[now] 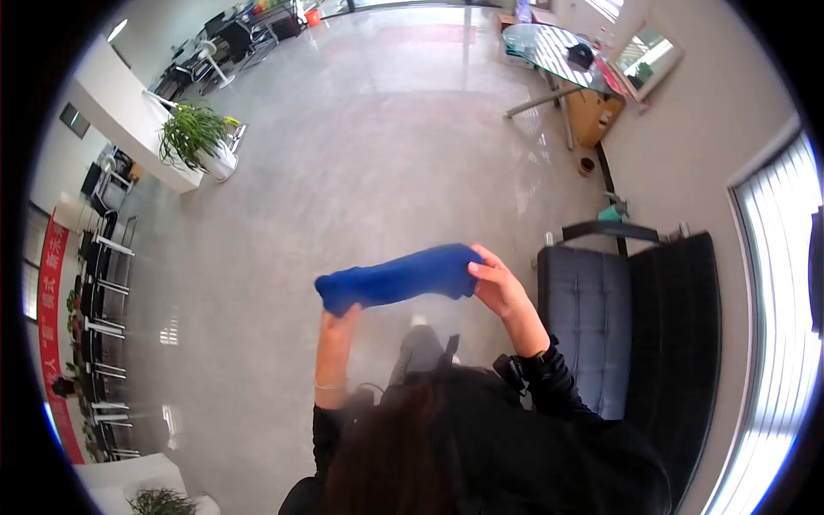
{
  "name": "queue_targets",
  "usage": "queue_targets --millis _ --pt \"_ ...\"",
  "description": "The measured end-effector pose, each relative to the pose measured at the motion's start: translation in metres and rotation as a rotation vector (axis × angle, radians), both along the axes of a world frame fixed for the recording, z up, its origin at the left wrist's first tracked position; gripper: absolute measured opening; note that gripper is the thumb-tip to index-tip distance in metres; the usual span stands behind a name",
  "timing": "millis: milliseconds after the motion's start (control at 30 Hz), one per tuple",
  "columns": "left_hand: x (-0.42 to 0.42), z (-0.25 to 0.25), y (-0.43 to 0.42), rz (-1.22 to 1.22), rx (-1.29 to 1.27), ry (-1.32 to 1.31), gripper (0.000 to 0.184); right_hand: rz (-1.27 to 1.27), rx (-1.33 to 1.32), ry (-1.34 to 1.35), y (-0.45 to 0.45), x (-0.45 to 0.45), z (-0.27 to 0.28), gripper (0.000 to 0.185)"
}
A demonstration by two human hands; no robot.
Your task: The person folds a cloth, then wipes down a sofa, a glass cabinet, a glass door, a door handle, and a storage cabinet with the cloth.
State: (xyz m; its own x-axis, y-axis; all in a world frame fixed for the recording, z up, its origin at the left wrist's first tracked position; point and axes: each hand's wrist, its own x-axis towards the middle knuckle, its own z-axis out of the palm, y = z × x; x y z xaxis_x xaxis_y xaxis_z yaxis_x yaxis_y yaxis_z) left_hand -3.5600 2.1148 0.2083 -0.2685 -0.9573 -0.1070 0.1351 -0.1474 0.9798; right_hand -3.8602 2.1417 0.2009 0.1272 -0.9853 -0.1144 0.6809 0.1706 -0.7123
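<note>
A long strip of folded blue cloth [399, 279] is stretched between my two hands above the floor, in front of my body. At its right end, my right hand [499, 285] is closed, fingers and thumb pinching the edge. My left hand [342, 316] is under the cloth's left end; the cloth covers most of its fingers, but it appears to grip that bunched end. The left end sits slightly lower than the right. What kind of cloth item it is cannot be made out.
A black cushioned sofa [588, 330] stands close on my right, beside the wall. Farther off are a glass table [549, 53], a cardboard box [592, 116] and a potted plant [193, 137]. Several chairs [107, 326] line the left side, near a red banner [53, 300].
</note>
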Motion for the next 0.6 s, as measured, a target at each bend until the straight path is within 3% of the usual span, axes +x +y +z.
queue_targets --millis 33,100,133,233,333,433,467,600 --pt "-0.004 -0.004 -0.027 0.016 0.004 0.006 0.052 0.128 -0.034 -0.025 -0.035 -0.004 -0.005 0.035" --pt "-0.010 -0.009 -0.083 0.024 -0.009 0.616 0.053 0.174 -0.050 -0.015 -0.099 -0.007 -0.005 0.031" --pt "-0.009 -0.015 -0.112 0.024 0.058 0.732 0.054 0.179 -0.008 -0.091 -0.128 -0.006 0.003 0.029" --pt "-0.022 -0.026 -0.209 0.175 0.159 0.622 0.056 0.225 0.017 -0.281 -0.224 -0.031 -0.016 0.019" --pt "-0.050 -0.014 -0.318 0.115 0.190 0.525 0.057 0.200 -0.057 -0.402 -0.309 -0.060 0.001 0.021" --pt "-0.097 0.000 -0.427 -0.053 0.233 0.547 0.059 0.193 0.048 -0.075 -0.380 -0.094 0.018 0.031" --pt "-0.114 0.007 -0.457 -0.100 0.285 0.508 0.060 0.158 0.088 -0.043 -0.401 -0.105 0.015 0.047" --pt "-0.181 0.017 -0.587 -0.354 0.290 0.382 0.068 0.212 0.339 0.084 -0.489 -0.159 -0.040 0.062"
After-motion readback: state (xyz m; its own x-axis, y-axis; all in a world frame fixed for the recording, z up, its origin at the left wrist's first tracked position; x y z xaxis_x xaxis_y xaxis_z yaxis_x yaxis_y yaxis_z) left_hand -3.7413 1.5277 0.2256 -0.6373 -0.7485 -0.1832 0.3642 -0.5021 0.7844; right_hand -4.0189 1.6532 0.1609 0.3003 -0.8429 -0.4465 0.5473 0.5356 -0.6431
